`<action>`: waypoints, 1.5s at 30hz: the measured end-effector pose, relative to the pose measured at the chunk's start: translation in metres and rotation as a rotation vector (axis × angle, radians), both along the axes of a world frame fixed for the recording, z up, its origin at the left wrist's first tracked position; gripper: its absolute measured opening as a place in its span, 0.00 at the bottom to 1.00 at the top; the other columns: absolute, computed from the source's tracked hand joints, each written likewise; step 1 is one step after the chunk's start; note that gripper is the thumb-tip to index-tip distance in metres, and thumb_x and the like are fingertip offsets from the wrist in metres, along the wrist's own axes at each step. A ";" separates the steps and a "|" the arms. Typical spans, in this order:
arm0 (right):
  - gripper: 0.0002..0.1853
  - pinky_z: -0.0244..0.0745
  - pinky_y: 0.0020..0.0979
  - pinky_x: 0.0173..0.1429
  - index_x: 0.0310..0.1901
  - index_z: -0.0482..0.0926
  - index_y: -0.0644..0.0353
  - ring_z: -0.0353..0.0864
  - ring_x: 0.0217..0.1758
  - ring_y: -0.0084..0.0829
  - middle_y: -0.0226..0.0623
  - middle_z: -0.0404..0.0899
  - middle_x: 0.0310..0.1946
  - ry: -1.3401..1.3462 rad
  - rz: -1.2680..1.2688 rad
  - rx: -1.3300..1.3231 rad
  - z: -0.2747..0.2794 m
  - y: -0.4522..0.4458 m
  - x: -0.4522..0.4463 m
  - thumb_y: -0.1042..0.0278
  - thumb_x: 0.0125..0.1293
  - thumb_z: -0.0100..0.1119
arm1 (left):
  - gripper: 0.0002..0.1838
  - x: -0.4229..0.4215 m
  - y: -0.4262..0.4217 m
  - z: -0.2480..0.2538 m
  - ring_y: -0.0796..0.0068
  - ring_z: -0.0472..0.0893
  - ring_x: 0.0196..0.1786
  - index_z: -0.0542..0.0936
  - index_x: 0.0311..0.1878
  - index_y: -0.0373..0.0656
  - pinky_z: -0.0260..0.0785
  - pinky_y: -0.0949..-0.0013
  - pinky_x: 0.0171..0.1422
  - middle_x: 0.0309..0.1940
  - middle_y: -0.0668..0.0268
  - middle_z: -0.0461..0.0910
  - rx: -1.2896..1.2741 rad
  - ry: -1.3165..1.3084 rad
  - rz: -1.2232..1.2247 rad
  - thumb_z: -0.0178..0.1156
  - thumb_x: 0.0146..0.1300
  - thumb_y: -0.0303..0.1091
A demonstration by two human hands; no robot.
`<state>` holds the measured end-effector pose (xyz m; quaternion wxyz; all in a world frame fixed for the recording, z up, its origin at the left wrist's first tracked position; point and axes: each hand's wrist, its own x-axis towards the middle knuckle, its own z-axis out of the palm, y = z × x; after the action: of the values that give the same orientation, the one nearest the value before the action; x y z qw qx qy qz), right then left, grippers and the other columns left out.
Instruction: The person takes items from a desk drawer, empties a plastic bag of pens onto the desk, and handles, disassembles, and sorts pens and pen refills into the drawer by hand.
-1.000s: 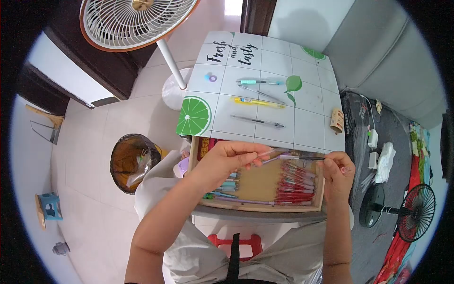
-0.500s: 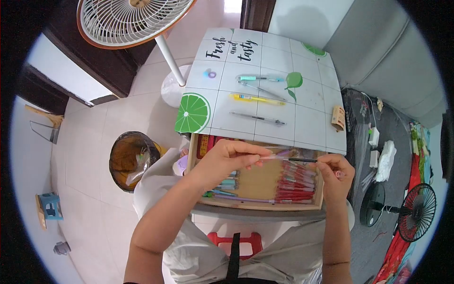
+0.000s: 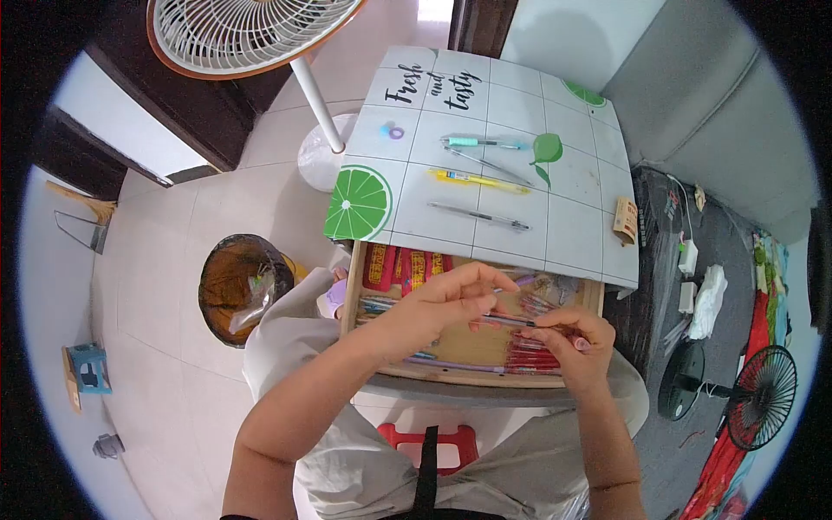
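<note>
Above the open drawer (image 3: 472, 373), my left hand (image 3: 451, 308) and my right hand (image 3: 576, 342) hold a slim pen (image 3: 511, 321) between them, the left at its clear end, the right pinching its dark end. Something small and pink shows in the curled fingers of my right hand. Red pens (image 3: 530, 355) lie in the drawer's right side, bluish pens (image 3: 377, 305) and red packets (image 3: 414, 267) in its left. On the tabletop (image 3: 511, 238) lie a teal pen (image 3: 481, 142), a thin clear pen (image 3: 485, 165), a yellow pen (image 3: 481, 180) and another clear pen (image 3: 479, 216).
A small purple ring (image 3: 396, 133) and a brown paper piece (image 3: 625, 220) lie on the tabletop. A white fan (image 3: 260, 35) stands at the upper left, a lined bin (image 3: 238, 290) at the left. A black fan (image 3: 761, 397) is at the right, a red stool (image 3: 459, 446) below.
My right hand has moved left and down with the pen. Both hands are now closer together and lower over the drawer, and more of the red packets shows.
</note>
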<state>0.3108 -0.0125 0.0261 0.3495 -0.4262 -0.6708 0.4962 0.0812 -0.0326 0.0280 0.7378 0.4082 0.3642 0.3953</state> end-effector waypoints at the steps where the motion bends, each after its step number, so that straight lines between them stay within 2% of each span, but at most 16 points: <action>1: 0.08 0.63 0.16 0.27 0.35 0.82 0.61 0.70 0.23 0.14 0.28 0.79 0.28 -0.001 0.003 0.005 0.001 -0.002 -0.004 0.80 0.52 0.65 | 0.17 0.000 -0.002 0.001 0.84 0.71 0.46 0.69 0.57 0.45 0.63 0.78 0.47 0.42 0.69 0.75 0.045 -0.001 -0.016 0.52 0.66 0.37; 3: 0.10 0.67 0.17 0.29 0.38 0.81 0.62 0.72 0.25 0.16 0.30 0.79 0.31 0.148 -0.094 -0.110 0.002 -0.006 -0.015 0.80 0.52 0.64 | 0.17 0.001 -0.003 0.004 0.84 0.70 0.46 0.69 0.56 0.45 0.63 0.78 0.46 0.41 0.70 0.74 0.093 -0.004 -0.029 0.51 0.67 0.38; 5: 0.11 0.69 0.18 0.33 0.39 0.80 0.63 0.74 0.28 0.17 0.31 0.79 0.33 0.131 -0.008 -0.129 0.010 -0.004 -0.017 0.80 0.52 0.64 | 0.17 0.004 -0.004 0.006 0.80 0.70 0.49 0.68 0.56 0.43 0.58 0.73 0.58 0.43 0.67 0.73 0.067 -0.059 -0.081 0.49 0.67 0.38; 6: 0.11 0.72 0.18 0.36 0.39 0.80 0.63 0.76 0.30 0.18 0.32 0.79 0.35 0.116 0.075 -0.152 0.013 -0.004 -0.018 0.81 0.52 0.64 | 0.17 0.005 -0.004 0.008 0.80 0.70 0.49 0.68 0.56 0.43 0.58 0.73 0.58 0.43 0.67 0.73 0.065 -0.062 -0.078 0.49 0.67 0.38; 9: 0.13 0.74 0.21 0.43 0.40 0.79 0.65 0.78 0.36 0.21 0.33 0.79 0.36 0.016 0.083 -0.067 0.006 -0.003 -0.014 0.82 0.51 0.63 | 0.19 0.006 -0.003 0.006 0.77 0.71 0.51 0.68 0.57 0.41 0.58 0.71 0.61 0.45 0.63 0.74 0.012 0.051 -0.001 0.45 0.70 0.42; 11: 0.13 0.74 0.23 0.44 0.40 0.79 0.66 0.79 0.38 0.22 0.34 0.79 0.36 0.102 0.029 -0.139 -0.002 -0.003 -0.011 0.83 0.50 0.63 | 0.22 0.004 -0.002 -0.001 0.72 0.73 0.53 0.68 0.57 0.36 0.66 0.66 0.57 0.49 0.59 0.74 -0.081 -0.362 0.021 0.42 0.70 0.44; 12: 0.13 0.75 0.24 0.46 0.40 0.79 0.67 0.79 0.39 0.24 0.35 0.79 0.37 0.189 -0.028 -0.209 -0.003 -0.003 -0.009 0.83 0.50 0.62 | 0.22 0.003 -0.001 0.001 0.72 0.73 0.53 0.68 0.57 0.36 0.66 0.66 0.57 0.49 0.59 0.74 -0.082 -0.363 0.023 0.42 0.70 0.44; 14: 0.13 0.75 0.25 0.46 0.40 0.78 0.67 0.79 0.39 0.25 0.35 0.79 0.37 0.273 -0.027 -0.215 -0.001 0.000 -0.007 0.84 0.50 0.62 | 0.27 -0.001 0.000 0.006 0.65 0.72 0.58 0.67 0.58 0.29 0.66 0.61 0.61 0.55 0.52 0.71 -0.126 -0.425 0.040 0.38 0.71 0.46; 18: 0.11 0.76 0.26 0.47 0.39 0.78 0.68 0.79 0.40 0.27 0.39 0.79 0.37 0.497 -0.037 -0.294 -0.002 0.000 -0.006 0.84 0.51 0.61 | 0.27 -0.002 -0.002 0.004 0.63 0.71 0.60 0.66 0.59 0.28 0.65 0.60 0.61 0.58 0.50 0.69 -0.106 -0.414 0.024 0.38 0.71 0.46; 27: 0.11 0.76 0.26 0.47 0.40 0.78 0.67 0.79 0.41 0.27 0.38 0.79 0.37 0.468 -0.048 -0.314 -0.008 0.002 -0.006 0.83 0.53 0.61 | 0.28 0.000 -0.001 0.008 0.63 0.70 0.61 0.65 0.60 0.29 0.64 0.60 0.64 0.58 0.51 0.68 -0.176 -0.443 0.046 0.37 0.71 0.47; 30: 0.11 0.75 0.24 0.46 0.40 0.79 0.66 0.79 0.40 0.25 0.36 0.79 0.38 0.374 -0.099 -0.329 -0.009 0.003 -0.006 0.83 0.53 0.61 | 0.26 0.000 -0.001 0.006 0.64 0.70 0.61 0.65 0.60 0.30 0.64 0.61 0.64 0.58 0.53 0.69 -0.206 -0.499 0.052 0.40 0.71 0.44; 33: 0.11 0.74 0.21 0.45 0.40 0.79 0.64 0.78 0.38 0.22 0.33 0.79 0.38 0.192 -0.117 -0.293 -0.015 0.006 -0.003 0.82 0.53 0.62 | 0.22 0.000 -0.003 0.005 0.67 0.71 0.60 0.67 0.59 0.31 0.65 0.65 0.63 0.58 0.55 0.69 -0.163 -0.403 0.079 0.45 0.70 0.39; 35: 0.11 0.73 0.19 0.43 0.40 0.80 0.63 0.77 0.37 0.19 0.32 0.79 0.38 0.198 -0.122 -0.299 -0.018 0.008 -0.004 0.82 0.53 0.62 | 0.20 -0.001 -0.003 0.002 0.70 0.74 0.56 0.68 0.59 0.33 0.68 0.70 0.59 0.53 0.57 0.73 -0.054 -0.210 0.069 0.49 0.68 0.35; 39: 0.11 0.70 0.16 0.36 0.39 0.80 0.62 0.74 0.32 0.14 0.28 0.79 0.34 0.098 -0.082 -0.251 -0.021 0.011 -0.002 0.82 0.53 0.63 | 0.19 -0.008 -0.002 0.002 0.71 0.78 0.51 0.70 0.56 0.34 0.72 0.74 0.53 0.47 0.60 0.77 -0.119 -0.017 0.090 0.50 0.68 0.36; 41: 0.11 0.69 0.15 0.35 0.39 0.80 0.62 0.73 0.31 0.14 0.27 0.79 0.34 0.096 -0.092 -0.284 -0.022 0.012 -0.002 0.82 0.53 0.63 | 0.15 -0.010 -0.002 0.006 0.72 0.81 0.45 0.72 0.51 0.35 0.74 0.76 0.47 0.42 0.61 0.79 -0.124 0.093 0.202 0.51 0.68 0.36; 45: 0.10 0.69 0.15 0.34 0.38 0.80 0.62 0.72 0.29 0.13 0.27 0.78 0.32 0.090 -0.114 -0.258 -0.020 0.014 -0.002 0.82 0.53 0.63 | 0.11 -0.017 0.002 -0.002 0.72 0.81 0.43 0.72 0.45 0.37 0.74 0.77 0.45 0.42 0.59 0.79 -0.127 0.112 0.292 0.51 0.68 0.36</action>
<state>0.3089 0.0015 0.0058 0.3490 -0.4824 -0.5597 0.5763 0.0642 -0.0310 0.0262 0.6755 0.3246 0.4845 0.4512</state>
